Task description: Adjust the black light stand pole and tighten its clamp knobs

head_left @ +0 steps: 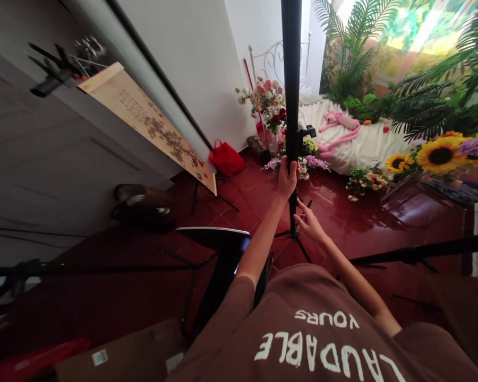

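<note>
A tall black light stand [292,79] rises upright in front of me, its tripod legs [298,245] spread on the dark red floor. My left hand [287,179] is wrapped round the pole, just below a clamp knob [310,130]. Lower down, my right hand [309,222] is beside the pole with its fingers apart and stretched toward it. Whether its fingertips touch the pole I cannot tell.
A hanging scroll [159,127] and a red bag [226,158] are at the left. Ahead lies a white-draped bed [368,151] with a pink plush toy [342,122], edged by sunflowers [440,155]. Close by are a black chair [219,265], a horizontal pole [426,249] and a cardboard box [123,353].
</note>
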Action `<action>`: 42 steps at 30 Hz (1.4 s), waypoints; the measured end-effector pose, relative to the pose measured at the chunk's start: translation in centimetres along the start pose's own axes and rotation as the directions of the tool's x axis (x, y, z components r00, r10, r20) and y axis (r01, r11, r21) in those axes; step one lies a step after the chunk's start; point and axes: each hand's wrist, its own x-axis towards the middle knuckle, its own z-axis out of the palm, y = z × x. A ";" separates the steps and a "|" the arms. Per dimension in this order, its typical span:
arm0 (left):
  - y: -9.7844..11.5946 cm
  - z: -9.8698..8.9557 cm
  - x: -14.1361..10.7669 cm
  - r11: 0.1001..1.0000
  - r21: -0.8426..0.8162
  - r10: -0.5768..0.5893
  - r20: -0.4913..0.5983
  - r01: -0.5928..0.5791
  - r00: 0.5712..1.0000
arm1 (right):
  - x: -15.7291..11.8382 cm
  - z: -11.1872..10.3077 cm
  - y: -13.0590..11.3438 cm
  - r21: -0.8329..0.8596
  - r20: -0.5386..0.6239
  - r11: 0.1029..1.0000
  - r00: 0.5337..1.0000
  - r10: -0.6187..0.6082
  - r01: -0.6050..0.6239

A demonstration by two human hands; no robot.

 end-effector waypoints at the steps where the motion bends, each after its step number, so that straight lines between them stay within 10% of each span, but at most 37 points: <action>1: -0.1 0.0 -0.1 1.000 0.000 0.002 0.000 -0.002 1.000 | 0.1 0.3 -0.1 0.089 -0.007 0.995 0.999 0.037 -0.036; 5: -0.4 -0.1 -0.3 1.000 0.002 0.013 0.002 -0.013 1.000 | 0.7 1.0 -0.8 0.229 -0.081 0.966 0.987 0.138 -0.116; 15: -1.2 -0.2 -1.1 1.000 0.011 -0.025 0.015 0.024 1.000 | 2.9 -1.2 -2.4 -0.462 -0.290 0.880 0.957 -0.027 -0.115; 25: -2.7 -0.5 -2.0 0.996 0.074 -0.048 0.031 0.046 0.998 | 3.2 1.1 -0.1 -0.141 -0.364 0.974 0.925 0.113 -0.175; 32: -2.7 -0.6 -2.0 0.997 0.049 -0.052 0.006 0.052 0.999 | 4.4 0.0 -0.7 -0.429 -0.244 0.893 0.969 0.034 -0.139; 42: -3.7 -1.0 -2.1 0.993 0.022 -0.122 0.110 0.120 0.987 | 5.0 -0.7 0.0 0.225 0.032 0.924 0.950 0.310 -0.309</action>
